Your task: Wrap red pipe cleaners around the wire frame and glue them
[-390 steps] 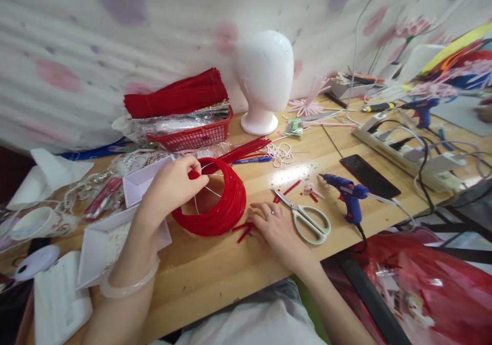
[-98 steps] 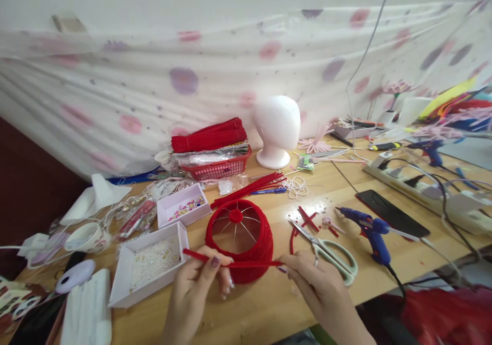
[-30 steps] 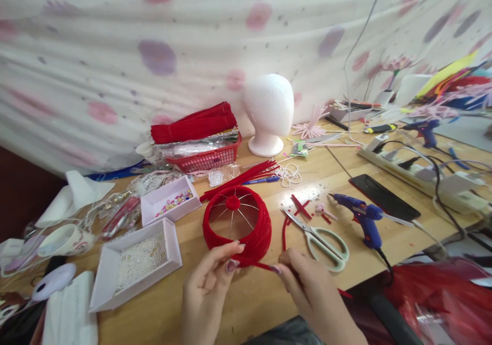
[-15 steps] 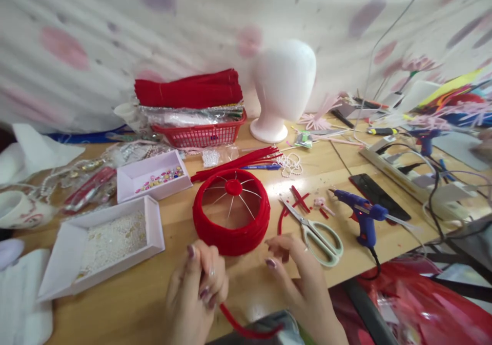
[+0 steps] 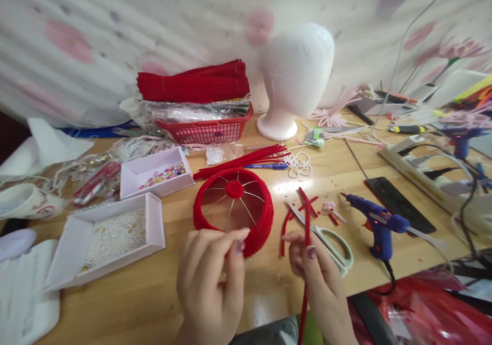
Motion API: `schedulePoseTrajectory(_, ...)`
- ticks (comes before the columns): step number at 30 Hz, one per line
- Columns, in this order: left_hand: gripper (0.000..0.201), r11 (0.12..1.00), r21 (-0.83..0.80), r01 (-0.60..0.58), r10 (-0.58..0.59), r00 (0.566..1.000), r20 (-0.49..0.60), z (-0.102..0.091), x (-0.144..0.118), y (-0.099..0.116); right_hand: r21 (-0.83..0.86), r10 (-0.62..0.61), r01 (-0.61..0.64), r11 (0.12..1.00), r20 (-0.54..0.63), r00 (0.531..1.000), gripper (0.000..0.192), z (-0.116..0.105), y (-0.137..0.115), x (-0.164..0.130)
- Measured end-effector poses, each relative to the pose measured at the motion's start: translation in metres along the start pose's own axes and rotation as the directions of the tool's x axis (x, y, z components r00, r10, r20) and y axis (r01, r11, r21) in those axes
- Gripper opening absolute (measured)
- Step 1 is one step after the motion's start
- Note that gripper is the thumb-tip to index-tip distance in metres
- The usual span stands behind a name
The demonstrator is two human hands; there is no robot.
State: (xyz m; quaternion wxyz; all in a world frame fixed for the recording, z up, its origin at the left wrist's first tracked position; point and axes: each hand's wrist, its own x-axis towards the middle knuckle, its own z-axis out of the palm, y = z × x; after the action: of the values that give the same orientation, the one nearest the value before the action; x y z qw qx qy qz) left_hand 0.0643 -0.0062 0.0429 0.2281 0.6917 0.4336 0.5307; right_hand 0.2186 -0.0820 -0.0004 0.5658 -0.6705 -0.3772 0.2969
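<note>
The right hand [image 5: 313,265] pinches a red stick [image 5: 306,232] upright btwn thumb & finger, just beside the scissors [image 5: 330,242]. The left hand [image 5: 213,278] is loosely curled w/ nothing in it, close by the red hoop [image 5: 234,217] (maybe to steady it).

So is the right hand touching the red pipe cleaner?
Touching: the head view shows the right hand pinching the upright red pipe cleaner between its fingertips.

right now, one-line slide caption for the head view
Right hand pinches a red pipe cleaner upright beside a red wrapped wire frame; left hand raised empty.
</note>
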Motion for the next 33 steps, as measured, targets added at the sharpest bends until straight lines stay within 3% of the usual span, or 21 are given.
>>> schedulePoseTrajectory(2,0.019,0.991,0.121,-0.052,0.038,0.992,0.117,0.007,0.002,0.003,0.010,-0.031,0.032,0.999,-0.110,0.993,0.032,0.002,-0.004,0.013)
schedulePoseTrajectory(4,0.025,0.983,0.184,-0.001,-0.032,0.984,0.177,0.018,0.005,0.007,-0.020,-0.040,0.037,0.999,-0.129,0.991,0.028,0.007,-0.010,0.027)
schedulePoseTrajectory(8,0.030,0.954,0.185,0.234,-0.255,0.962,0.096,0.040,0.011,0.014,-0.017,-0.054,0.053,0.998,-0.032,0.998,0.032,0.020,-0.014,0.050)
schedulePoseTrajectory(11,0.026,0.933,0.148,0.327,-0.344,0.933,0.105,0.051,0.016,0.015,-0.016,-0.070,0.070,0.997,0.044,0.997,0.034,0.026,-0.010,0.058)
schedulePoseTrajectory(17,0.030,0.928,0.268,0.259,-0.324,0.916,0.238,0.059,0.015,0.010,0.031,-0.034,0.030,0.999,0.120,0.992,0.034,0.025,-0.006,0.058)
schedulePoseTrajectory(22,0.026,0.929,0.161,0.332,-0.365,0.891,0.269,0.056,0.017,0.010,0.071,-0.050,0.040,0.997,0.147,0.988,0.034,0.025,-0.008,0.060)
schedulePoseTrajectory(33,0.033,0.908,0.362,0.210,-0.343,0.870,0.355,0.052,0.011,0.009,0.038,-0.049,0.048,0.998,0.009,0.999,0.028,0.025,-0.007,0.051)
